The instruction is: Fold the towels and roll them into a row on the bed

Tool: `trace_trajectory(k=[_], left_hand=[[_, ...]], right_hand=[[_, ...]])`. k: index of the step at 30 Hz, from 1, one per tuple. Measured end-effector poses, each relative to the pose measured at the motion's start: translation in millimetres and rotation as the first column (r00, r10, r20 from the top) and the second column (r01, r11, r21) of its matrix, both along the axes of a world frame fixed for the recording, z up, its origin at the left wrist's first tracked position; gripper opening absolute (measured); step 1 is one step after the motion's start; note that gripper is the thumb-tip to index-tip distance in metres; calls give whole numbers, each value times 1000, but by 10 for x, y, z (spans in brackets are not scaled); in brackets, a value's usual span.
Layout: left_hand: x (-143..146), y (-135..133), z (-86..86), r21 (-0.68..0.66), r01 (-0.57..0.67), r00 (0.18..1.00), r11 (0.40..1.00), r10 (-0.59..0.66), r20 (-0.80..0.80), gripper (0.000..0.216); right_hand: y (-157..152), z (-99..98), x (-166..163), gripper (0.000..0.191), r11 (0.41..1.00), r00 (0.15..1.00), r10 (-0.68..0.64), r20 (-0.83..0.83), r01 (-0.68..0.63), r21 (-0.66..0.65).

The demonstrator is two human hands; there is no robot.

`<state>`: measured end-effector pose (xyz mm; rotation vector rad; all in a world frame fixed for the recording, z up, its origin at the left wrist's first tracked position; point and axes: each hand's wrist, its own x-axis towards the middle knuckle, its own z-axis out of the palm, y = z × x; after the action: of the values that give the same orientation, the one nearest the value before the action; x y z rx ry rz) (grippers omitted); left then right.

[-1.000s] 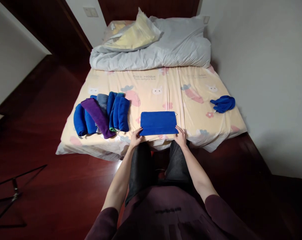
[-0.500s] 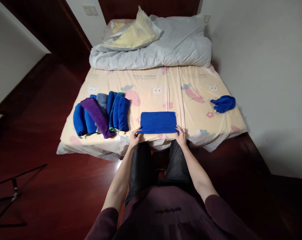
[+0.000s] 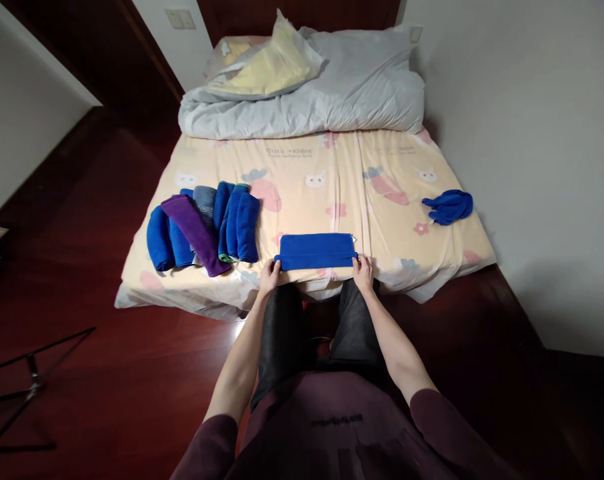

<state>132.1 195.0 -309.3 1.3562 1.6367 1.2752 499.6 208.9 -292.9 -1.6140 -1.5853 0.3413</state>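
Note:
A blue towel (image 3: 317, 245) lies flat near the front edge of the bed, its near edge turned over into a narrow band. My left hand (image 3: 270, 275) pinches the left end of that band. At the right end, my right hand (image 3: 363, 272) grips the same band between thumb and fingers. To the left lies a row of rolled towels, several of them blue (image 3: 247, 228), one grey (image 3: 205, 203). Across the row rests a purple towel (image 3: 197, 235). A crumpled blue cloth (image 3: 449, 207) sits near the bed's right edge.
The bed (image 3: 302, 193) has a cream sheet printed with carrots and rabbits. A grey quilt (image 3: 302, 117) and a yellow pillow (image 3: 272, 70) are bunched at its far end. Black metal stand legs (image 3: 32, 380) stand on the floor at lower left. A wall (image 3: 542, 167) rises on the right.
Both hands have turned the towel's near edge over away from me, making a narrow band. The towel's far edge has come closer to me.

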Motion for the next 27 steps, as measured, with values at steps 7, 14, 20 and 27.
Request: trace_trajectory(k=[7, 14, 20, 27], left_hand=[[0, -4, 2, -13, -7, 998, 1000, 6, -65, 42], [5, -5, -48, -11, -32, 998, 999, 32, -58, 39], [19, -3, -114, 7, -75, 996, 997, 76, -46, 39], [39, -1, -106, 44, -105, 990, 993, 109, -87, 33]], right_hand=[[20, -19, -21, 39, 999, 999, -30, -39, 31, 25], [15, -17, -20, 39, 998, 998, -45, -51, 47, 34], [20, -18, -17, 40, 999, 996, -46, -70, 47, 25], [27, -33, -20, 35, 998, 996, -49, -68, 52, 30]])
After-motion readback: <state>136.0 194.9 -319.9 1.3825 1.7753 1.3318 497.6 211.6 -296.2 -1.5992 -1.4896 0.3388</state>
